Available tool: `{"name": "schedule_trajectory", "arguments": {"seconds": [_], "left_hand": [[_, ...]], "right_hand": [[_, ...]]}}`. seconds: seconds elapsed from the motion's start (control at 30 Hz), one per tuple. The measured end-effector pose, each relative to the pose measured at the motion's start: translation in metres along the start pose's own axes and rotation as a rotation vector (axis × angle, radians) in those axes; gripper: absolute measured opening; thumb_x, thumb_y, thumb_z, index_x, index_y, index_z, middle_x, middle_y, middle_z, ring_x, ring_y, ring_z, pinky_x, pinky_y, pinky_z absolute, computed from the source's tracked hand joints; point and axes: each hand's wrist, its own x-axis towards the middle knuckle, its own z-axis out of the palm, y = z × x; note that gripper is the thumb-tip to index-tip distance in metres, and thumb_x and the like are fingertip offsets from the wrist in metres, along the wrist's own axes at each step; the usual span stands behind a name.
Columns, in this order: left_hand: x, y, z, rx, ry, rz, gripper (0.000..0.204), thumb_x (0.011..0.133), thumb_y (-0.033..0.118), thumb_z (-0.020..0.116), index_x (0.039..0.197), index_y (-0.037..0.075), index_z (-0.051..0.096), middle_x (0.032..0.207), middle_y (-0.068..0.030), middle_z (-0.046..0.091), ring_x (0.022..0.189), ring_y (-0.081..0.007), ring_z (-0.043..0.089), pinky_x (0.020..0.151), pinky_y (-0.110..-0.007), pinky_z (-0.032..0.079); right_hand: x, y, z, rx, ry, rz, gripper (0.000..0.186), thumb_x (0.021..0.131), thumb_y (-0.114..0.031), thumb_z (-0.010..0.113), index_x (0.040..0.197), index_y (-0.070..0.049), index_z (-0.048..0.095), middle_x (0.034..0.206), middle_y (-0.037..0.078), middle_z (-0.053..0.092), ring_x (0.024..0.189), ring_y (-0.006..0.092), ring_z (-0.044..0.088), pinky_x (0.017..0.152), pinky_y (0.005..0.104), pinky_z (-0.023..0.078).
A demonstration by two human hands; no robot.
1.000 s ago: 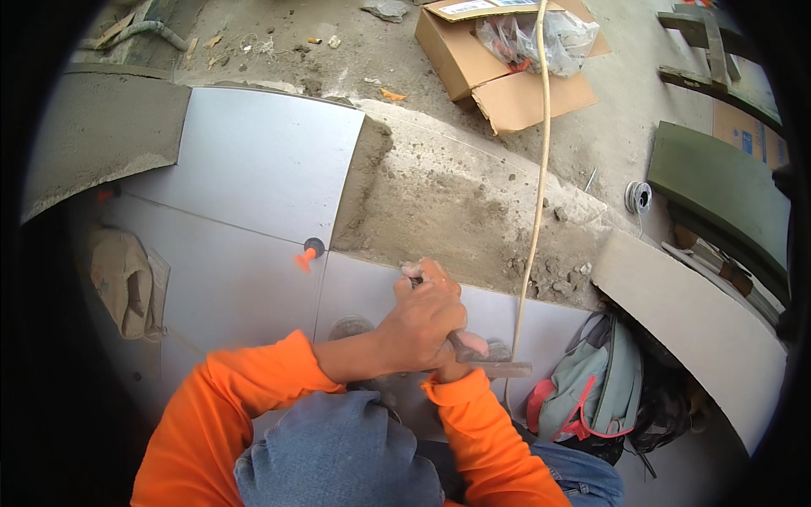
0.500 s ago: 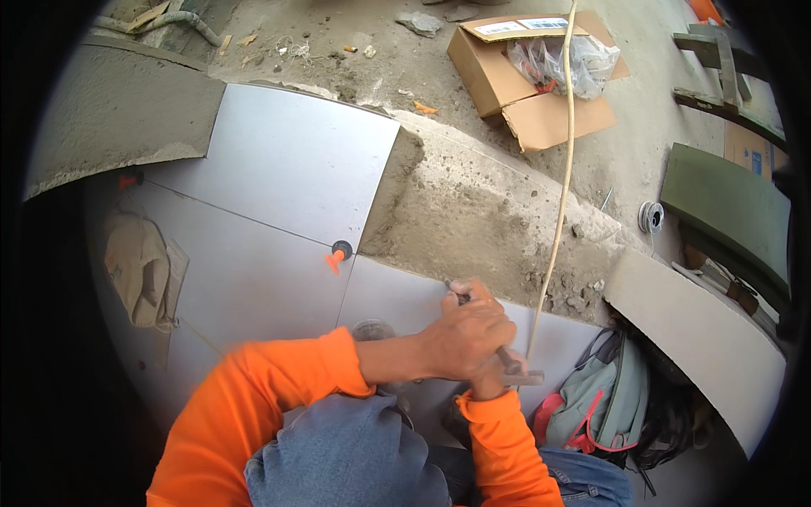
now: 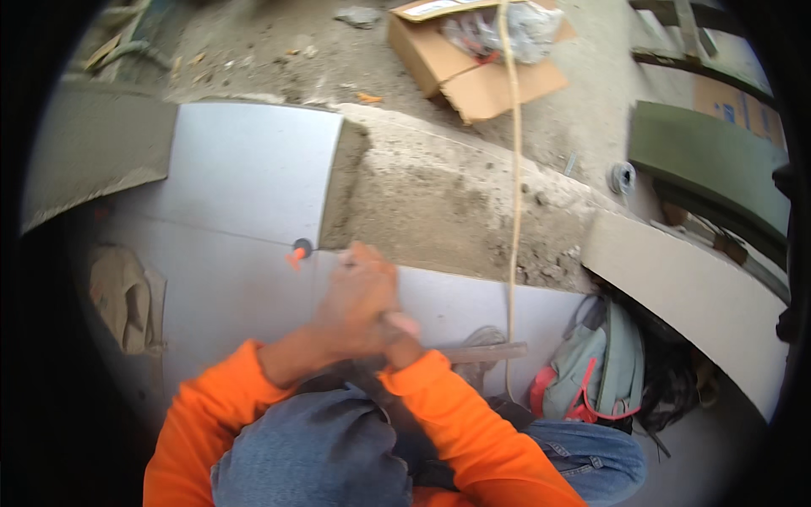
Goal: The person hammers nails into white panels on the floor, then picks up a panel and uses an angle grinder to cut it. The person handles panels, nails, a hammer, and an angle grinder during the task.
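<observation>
My left hand and my right hand are closed together around a hand tool, mostly hidden by the blurred fingers; its bar sticks out to the right. They are over pale grey tiles, just below a rough mortar bed. An orange-and-black plastic fitting sits at a tile joint just above-left of my hands. A cream cord runs across the bed and tiles to the right of them.
An open cardboard box with plastic bags lies beyond the bed. A grey-green backpack and pale ledge are at right, with a green panel behind. A tan cloth bag lies left; my jeans-clad knees fill the bottom.
Both hands, still closed on the tool, have moved left and toward the orange fitting, and are now more blurred. The camera's view has shifted a little.
</observation>
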Motion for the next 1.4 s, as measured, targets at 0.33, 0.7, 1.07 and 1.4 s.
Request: {"name": "schedule_trajectory", "arguments": {"seconds": [0.33,0.7,1.07,1.4], "left_hand": [[0.015,0.009,0.18,-0.546,-0.148,0.197,0.04,0.092,0.032,0.081,0.083,0.008,0.051,0.079,-0.0113,0.051,0.073,-0.033,0.052,0.07,-0.042,0.04],[0.034,0.011,0.109,-0.448,-0.3,0.163,0.057,0.09,0.035,0.08,0.136,0.006,0.062,0.129,-0.0176,0.064,0.121,-0.0364,0.06,0.106,-0.05,0.045],[-0.008,-0.03,0.05,-0.217,-0.315,-0.006,0.047,0.102,0.038,0.066,0.131,0.002,0.06,0.112,-0.0176,0.068,0.102,-0.0351,0.065,0.096,-0.046,0.05],[0.03,-0.019,0.079,-0.268,-0.372,-0.079,0.052,0.104,0.034,0.065,0.141,-0.002,0.058,0.122,-0.0193,0.068,0.108,-0.033,0.066,0.099,-0.043,0.05]], "right_hand": [[-0.054,0.086,-0.186,-0.136,0.194,0.487,0.022,0.094,-0.02,0.067,0.088,-0.004,0.054,0.08,0.014,0.055,0.076,0.0318,0.059,0.067,0.0446,0.048],[-0.065,0.081,-0.325,-0.394,0.577,0.61,0.015,0.089,-0.011,0.069,0.099,-0.001,0.072,0.089,0.013,0.076,0.084,0.0243,0.077,0.078,0.036,0.058],[-0.072,0.167,-0.459,-0.74,0.337,0.632,0.019,0.083,-0.018,0.072,0.096,-0.004,0.074,0.088,0.016,0.076,0.082,0.0309,0.074,0.078,0.0419,0.058],[-0.041,0.094,-0.359,-0.555,0.161,0.472,0.013,0.088,-0.004,0.071,0.1,0.0,0.074,0.09,0.015,0.075,0.081,0.0213,0.074,0.076,0.0326,0.057]]}}
